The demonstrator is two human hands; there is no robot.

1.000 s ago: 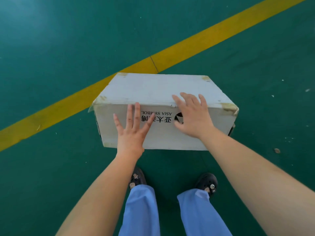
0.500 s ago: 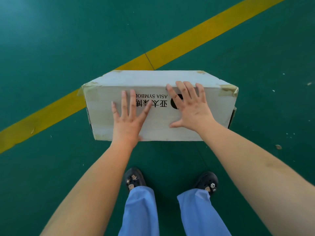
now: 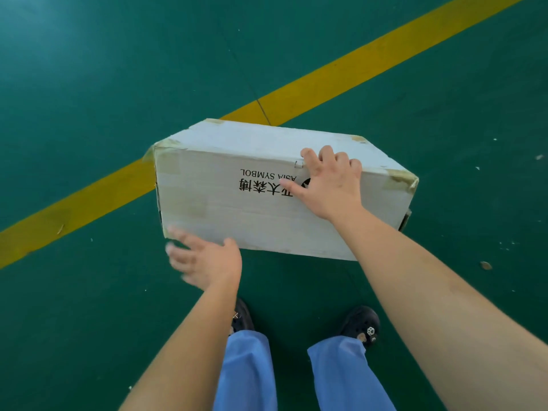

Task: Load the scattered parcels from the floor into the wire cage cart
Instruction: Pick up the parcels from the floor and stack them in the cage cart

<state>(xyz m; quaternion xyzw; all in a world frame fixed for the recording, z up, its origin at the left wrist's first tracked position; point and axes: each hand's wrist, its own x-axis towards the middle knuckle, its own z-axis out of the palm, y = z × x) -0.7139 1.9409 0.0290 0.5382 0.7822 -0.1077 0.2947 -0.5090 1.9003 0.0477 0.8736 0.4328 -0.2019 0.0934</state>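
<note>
Head view looks down on a white cardboard box [image 3: 267, 197] lying on the green floor [image 3: 89, 84], tipped so that its printed side faces up toward the camera (the print reads "ASIA SYMBOL" upside down, above a row of black characters). Worn brown tape shows at the box's corners.

The right hand [image 3: 329, 185] lies on the upper right part of that printed side, palm flat against the cardboard. Its fingers [image 3: 326, 154] bend over the top edge of the box and its thumb [image 3: 292, 186] stretches out leftward across the print. It presses and hooks the edge rather than closing round anything.

The left hand [image 3: 204, 259] is blurred, just below the box's lower left corner, fingers spread and fairly straight, pointing up and left. Whether its fingertips touch the bottom edge of the box cannot be told; it holds nothing.

A broad yellow line [image 3: 355, 69] runs diagonally over the floor beyond the right hand and passes behind the box's far left corner. Below both forearms, near the bottom of the view, stand two black shoes [image 3: 360, 324] under light blue trouser legs [image 3: 246, 372]. Small specks of debris lie on the floor to the right of the right forearm.
</note>
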